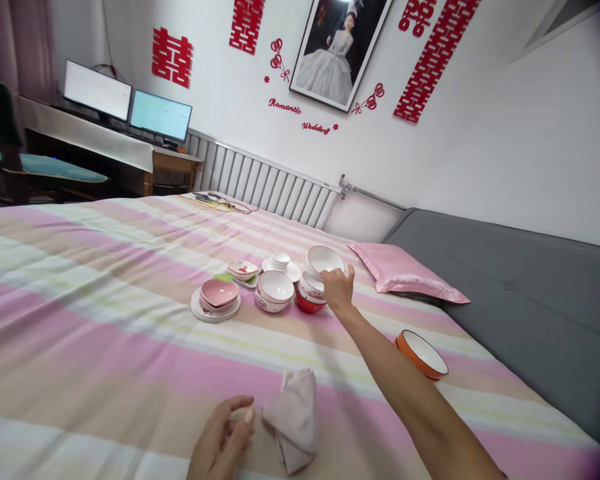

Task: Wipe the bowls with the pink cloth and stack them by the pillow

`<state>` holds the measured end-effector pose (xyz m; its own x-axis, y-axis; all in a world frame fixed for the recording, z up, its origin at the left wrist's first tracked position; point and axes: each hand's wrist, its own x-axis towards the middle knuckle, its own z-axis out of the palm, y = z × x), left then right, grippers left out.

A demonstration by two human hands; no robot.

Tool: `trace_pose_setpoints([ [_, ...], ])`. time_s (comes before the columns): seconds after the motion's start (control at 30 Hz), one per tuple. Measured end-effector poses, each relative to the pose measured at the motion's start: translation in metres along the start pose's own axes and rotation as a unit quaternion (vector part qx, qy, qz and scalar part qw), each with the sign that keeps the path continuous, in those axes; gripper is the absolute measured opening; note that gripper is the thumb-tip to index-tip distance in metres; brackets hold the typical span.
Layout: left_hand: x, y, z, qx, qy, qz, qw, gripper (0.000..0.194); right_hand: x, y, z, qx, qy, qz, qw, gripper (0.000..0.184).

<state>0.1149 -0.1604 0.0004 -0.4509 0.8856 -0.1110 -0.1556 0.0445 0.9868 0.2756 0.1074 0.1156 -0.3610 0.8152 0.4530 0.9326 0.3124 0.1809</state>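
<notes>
My right hand (339, 288) reaches out and grips the rim of a white bowl (324, 259), which is tilted above a stack of bowls (310, 293) with a red one at the bottom. Whether the held bowl touches the stack is hard to tell. Low in the picture, my left hand (225, 437) holds nothing, its fingers curved and apart, beside a crumpled pale cloth (295, 420) on the bed. Left of the stack are two nested white bowls (274, 293). A pink heart-shaped bowl (219, 293) rests on stacked white plates (203, 310).
An orange bowl (421, 353) sits on the bed at the right, near the grey headboard (510, 273) and a pink pillow (405, 270). Small dishes (281, 260) on a plate and patterned bowls (243, 268) stand farther back. Cables (220, 201) lie at the far edge.
</notes>
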Motion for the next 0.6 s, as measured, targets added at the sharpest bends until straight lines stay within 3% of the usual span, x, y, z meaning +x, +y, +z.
trace_pose_setpoints([
  [0.13,0.002,0.006,-0.003,-0.081,0.026,-0.032,0.996,0.056,-0.037,-0.021,-0.051,0.020,0.057,-0.071,0.996,0.027],
  [0.27,-0.005,0.020,-0.007,-0.253,-0.009,-0.109,0.961,0.058,-0.104,-0.062,-0.080,0.061,0.075,-0.178,0.979,0.028],
  [0.37,-0.011,0.032,-0.011,-0.355,0.019,-0.168,0.920,0.043,-0.158,-0.099,-0.082,0.124,0.073,-0.236,0.961,0.026],
  [0.43,-0.013,0.037,-0.012,-0.409,0.000,-0.165,0.898,0.034,-0.189,-0.121,-0.077,0.162,0.055,-0.255,0.952,0.025],
  [0.5,-0.013,0.037,-0.013,-0.431,0.005,-0.156,0.889,0.028,-0.210,-0.139,-0.073,0.189,0.036,-0.273,0.943,0.026],
  [0.6,-0.012,0.034,-0.015,-0.425,0.056,-0.159,0.890,0.019,-0.223,-0.147,-0.071,0.245,0.000,-0.263,0.933,0.022],
])
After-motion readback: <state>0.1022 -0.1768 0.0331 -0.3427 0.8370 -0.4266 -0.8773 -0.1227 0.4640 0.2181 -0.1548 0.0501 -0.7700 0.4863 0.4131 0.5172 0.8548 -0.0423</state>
